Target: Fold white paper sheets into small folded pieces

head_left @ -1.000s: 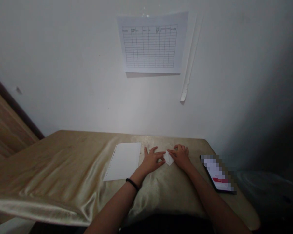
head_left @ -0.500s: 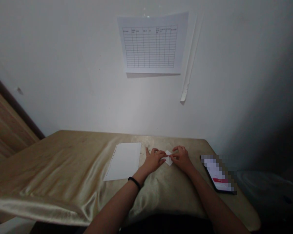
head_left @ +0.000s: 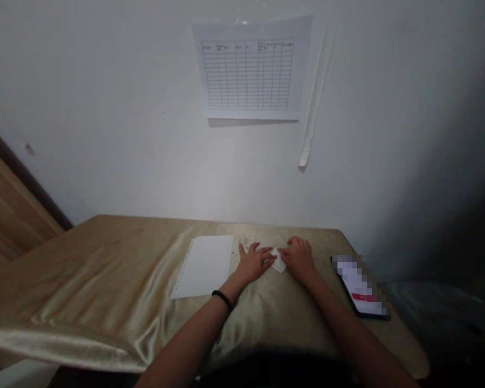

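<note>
A small folded piece of white paper [head_left: 278, 261] lies on the gold satin cloth [head_left: 105, 285] covering the table. My left hand [head_left: 254, 263], with a black band on its wrist, rests beside the paper with fingers pressing down on its left edge. My right hand [head_left: 298, 257] presses on the paper's right edge, fingers curled close together. Most of the paper is hidden under both sets of fingertips.
A white punched sheet [head_left: 205, 265] lies left of my hands. A phone [head_left: 359, 288] rests at the right near the table edge. On the wall hang a printed table sheet [head_left: 249, 70] and a peeling strip [head_left: 313, 124]. Wooden furniture [head_left: 8, 205] stands at left.
Both hands have drawn closer over the folded paper, covering more of it. The paper now shows smaller between the fingertips.
</note>
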Demonstrator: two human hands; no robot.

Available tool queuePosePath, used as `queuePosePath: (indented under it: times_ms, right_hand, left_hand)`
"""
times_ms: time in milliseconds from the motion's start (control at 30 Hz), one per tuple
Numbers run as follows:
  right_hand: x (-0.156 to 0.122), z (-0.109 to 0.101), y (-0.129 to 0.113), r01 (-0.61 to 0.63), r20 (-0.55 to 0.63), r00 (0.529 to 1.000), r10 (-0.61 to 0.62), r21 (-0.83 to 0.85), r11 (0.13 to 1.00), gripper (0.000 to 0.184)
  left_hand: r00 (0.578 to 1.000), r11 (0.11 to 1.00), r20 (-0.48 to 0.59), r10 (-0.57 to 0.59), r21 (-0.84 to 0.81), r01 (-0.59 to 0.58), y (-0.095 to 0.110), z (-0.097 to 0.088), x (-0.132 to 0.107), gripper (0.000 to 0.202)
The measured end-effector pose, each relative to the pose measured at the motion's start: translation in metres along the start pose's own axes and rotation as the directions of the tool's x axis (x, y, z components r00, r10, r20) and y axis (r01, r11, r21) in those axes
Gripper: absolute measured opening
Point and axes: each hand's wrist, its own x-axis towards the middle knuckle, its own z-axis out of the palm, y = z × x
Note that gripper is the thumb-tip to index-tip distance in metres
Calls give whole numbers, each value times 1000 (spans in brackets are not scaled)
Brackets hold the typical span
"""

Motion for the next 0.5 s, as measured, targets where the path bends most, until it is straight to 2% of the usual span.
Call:
queuePosePath:
  times_ms: [167,367,500]
  right_hand:
    - [-2,6,3,-38,-1,999,38,45,998,20]
    - [-2,15,16,-72,-58,994,93,297,952,13]
    - [-2,18,21,-4,-56,998,30,416,909,8]
  left_hand:
    - [999,999,-42,-28,-30,27,5,-2,11,25]
    - [998,999,-47,-41,-28,40,7,1,16,18]
    - [998,999,-28,-49,-6,49,5,3,14,27]
